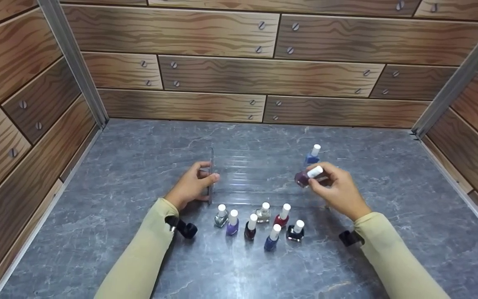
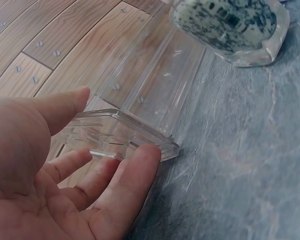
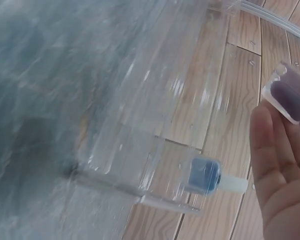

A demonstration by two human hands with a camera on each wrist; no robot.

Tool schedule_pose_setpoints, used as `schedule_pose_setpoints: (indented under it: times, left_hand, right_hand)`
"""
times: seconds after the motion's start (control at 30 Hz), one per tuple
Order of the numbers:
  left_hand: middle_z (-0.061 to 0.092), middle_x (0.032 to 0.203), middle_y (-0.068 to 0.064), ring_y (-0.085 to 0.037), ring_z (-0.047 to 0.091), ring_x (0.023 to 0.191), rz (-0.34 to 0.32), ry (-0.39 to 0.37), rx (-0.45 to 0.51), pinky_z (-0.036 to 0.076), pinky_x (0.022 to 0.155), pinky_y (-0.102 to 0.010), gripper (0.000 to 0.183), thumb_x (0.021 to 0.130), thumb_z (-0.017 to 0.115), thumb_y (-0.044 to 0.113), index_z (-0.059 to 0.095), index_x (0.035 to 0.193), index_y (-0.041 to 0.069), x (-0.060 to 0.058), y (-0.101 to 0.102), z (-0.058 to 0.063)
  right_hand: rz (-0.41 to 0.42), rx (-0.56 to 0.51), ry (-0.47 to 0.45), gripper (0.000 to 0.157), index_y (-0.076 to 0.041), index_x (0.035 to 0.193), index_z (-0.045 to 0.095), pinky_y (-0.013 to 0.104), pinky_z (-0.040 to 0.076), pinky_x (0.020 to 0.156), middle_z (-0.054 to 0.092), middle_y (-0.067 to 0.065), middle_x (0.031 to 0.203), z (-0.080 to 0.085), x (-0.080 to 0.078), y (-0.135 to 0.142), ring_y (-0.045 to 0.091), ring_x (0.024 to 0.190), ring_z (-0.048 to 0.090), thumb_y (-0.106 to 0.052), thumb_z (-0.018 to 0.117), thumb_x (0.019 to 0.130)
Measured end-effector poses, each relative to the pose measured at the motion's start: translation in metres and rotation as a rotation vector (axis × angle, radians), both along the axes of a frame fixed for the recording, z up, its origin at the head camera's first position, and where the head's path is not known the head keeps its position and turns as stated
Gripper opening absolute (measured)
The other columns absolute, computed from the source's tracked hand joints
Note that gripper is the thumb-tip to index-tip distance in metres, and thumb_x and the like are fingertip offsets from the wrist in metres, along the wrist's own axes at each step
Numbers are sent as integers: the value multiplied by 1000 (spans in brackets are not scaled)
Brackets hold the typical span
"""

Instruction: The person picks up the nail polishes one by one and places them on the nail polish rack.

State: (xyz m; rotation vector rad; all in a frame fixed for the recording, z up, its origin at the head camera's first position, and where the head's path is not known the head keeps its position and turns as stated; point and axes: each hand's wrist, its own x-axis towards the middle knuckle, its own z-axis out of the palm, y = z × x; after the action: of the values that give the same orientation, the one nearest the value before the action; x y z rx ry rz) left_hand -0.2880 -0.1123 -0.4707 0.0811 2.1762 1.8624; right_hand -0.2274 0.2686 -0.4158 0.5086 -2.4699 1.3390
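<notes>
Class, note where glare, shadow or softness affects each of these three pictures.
Head view: a bright glare patch on the tabletop at bottom centre; left wrist view: thin glints along the clear stand; right wrist view: hazy and soft, a dark shadow patch at left.

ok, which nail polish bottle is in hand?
The dark plum bottle, pinched in the right hand. It's the only one held; the brighter purple bottle stands on the table.

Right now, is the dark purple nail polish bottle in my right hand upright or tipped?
Tipped. In the head view, the purple bottle slants in your right hand, its white cylindrical cap leaning toward the picture's right.
</notes>
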Motion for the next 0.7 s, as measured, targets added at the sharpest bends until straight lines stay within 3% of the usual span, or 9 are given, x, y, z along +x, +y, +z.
schedule_pose_setpoints:
  times: [0.2, 0.7]
  left_hand:
    - [54, 141, -22, -38, 60, 123, -12, 2, 2, 65, 83, -47, 65, 99, 72, 29, 41, 155, 13, 1, -3, 0]
    - [54, 141, -20, -37, 60, 125, -1, 11, -16, 65, 82, -47, 63, 101, 70, 29, 42, 155, 14, 2, 0, 0]
  right_hand:
    - [-31, -109, -10, 23, 4, 112, 69, 19, 61, 72, 74, 20, 100, 9, -6, -9, 10, 83, 69, 5, 76, 90]
    - [6, -34, 19, 20, 1, 108, 71, 18, 61, 72, 75, 15, 95, 17, -20, -21, 8, 79, 69, 4, 77, 89]
